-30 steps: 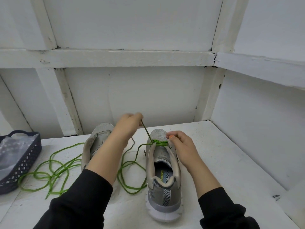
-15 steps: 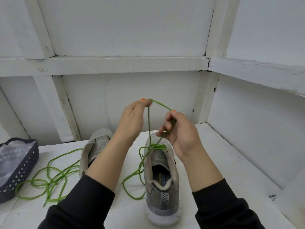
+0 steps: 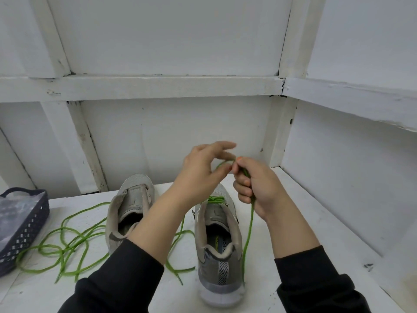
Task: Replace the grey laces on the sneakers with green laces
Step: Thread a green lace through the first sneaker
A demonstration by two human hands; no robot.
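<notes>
Gripping the green lace (image 3: 250, 222) in our right hand (image 3: 255, 188), fingers curled round it, we held it at twelve o'clock of the right sneaker (image 3: 216, 233); on our left hand (image 3: 200, 172) the fingers were apart, perhaps touching the loop. Evening both ends before crossing seemed wise.

Soft, even light, faint shadows, no glare; wide-angle bending at edges, slight motion blur throughout.

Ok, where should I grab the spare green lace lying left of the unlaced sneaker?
Pinch the spare green lace at what looks like its free end, nearest you, coming from above. That end lies flat and clear on the table; the rest is overlapping loops that would likely snag.
</notes>
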